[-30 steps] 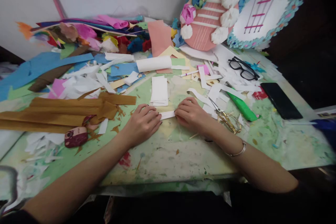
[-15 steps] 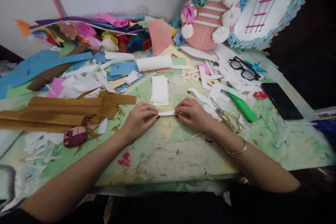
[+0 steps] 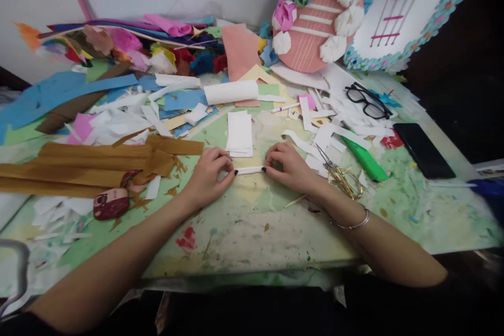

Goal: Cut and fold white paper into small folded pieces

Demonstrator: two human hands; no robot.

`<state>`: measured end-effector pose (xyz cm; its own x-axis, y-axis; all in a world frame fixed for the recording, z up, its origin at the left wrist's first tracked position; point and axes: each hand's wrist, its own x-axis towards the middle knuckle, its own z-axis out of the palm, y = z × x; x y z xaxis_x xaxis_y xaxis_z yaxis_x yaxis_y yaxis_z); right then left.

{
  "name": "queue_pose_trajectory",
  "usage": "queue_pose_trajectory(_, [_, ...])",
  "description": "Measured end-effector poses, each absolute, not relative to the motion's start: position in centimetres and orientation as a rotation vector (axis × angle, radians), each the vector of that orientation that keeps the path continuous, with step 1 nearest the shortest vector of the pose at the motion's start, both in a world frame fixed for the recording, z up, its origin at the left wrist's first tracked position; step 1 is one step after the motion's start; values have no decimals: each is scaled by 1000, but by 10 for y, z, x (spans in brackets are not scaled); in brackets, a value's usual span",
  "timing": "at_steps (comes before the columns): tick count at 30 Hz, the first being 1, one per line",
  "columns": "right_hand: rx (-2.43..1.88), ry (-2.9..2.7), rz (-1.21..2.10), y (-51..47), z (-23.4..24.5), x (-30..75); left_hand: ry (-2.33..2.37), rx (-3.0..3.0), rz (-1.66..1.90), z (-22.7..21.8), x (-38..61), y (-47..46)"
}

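Observation:
A thin white paper roll point(image 3: 250, 170) lies crosswise just above the tabletop, pinched at both ends. My left hand point(image 3: 211, 176) has its thumb and fingers closed on the left end. The right end sits between the thumb and curled fingers of my right hand point(image 3: 286, 168), which wears a bracelet at the wrist. Right behind the roll is a small stack of white paper rectangles point(image 3: 239, 134). Gold-handled scissors point(image 3: 343, 181) rest open-bladed to the right of my right hand.
Brown crepe paper point(image 3: 94, 165) and a maroon case point(image 3: 111, 203) lie at left. White scraps point(image 3: 118, 121) and a larger paper roll point(image 3: 230, 92) are behind. At right are a green tube point(image 3: 364, 157), glasses point(image 3: 368, 101) and a phone point(image 3: 424, 150). Decorated paper instruments point(image 3: 315, 37) stand at the back.
The white strip between my hands now looks narrower and rounder, like a tight roll. My fingers have lifted and curled back slightly, leaving more of it showing.

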<state>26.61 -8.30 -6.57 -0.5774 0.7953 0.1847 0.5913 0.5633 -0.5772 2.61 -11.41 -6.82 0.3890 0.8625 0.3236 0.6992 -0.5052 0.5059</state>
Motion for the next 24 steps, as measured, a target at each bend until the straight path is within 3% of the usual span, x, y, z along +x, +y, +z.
queue_pose_trajectory(16, [-1210,-2315,571,-85,-71,262,1528,2402,612,-75,25,-111])
queue_pose_trajectory(24, [-1106,-2313,526,-84,-74,268,1405,2460,692,-71,26,-115])
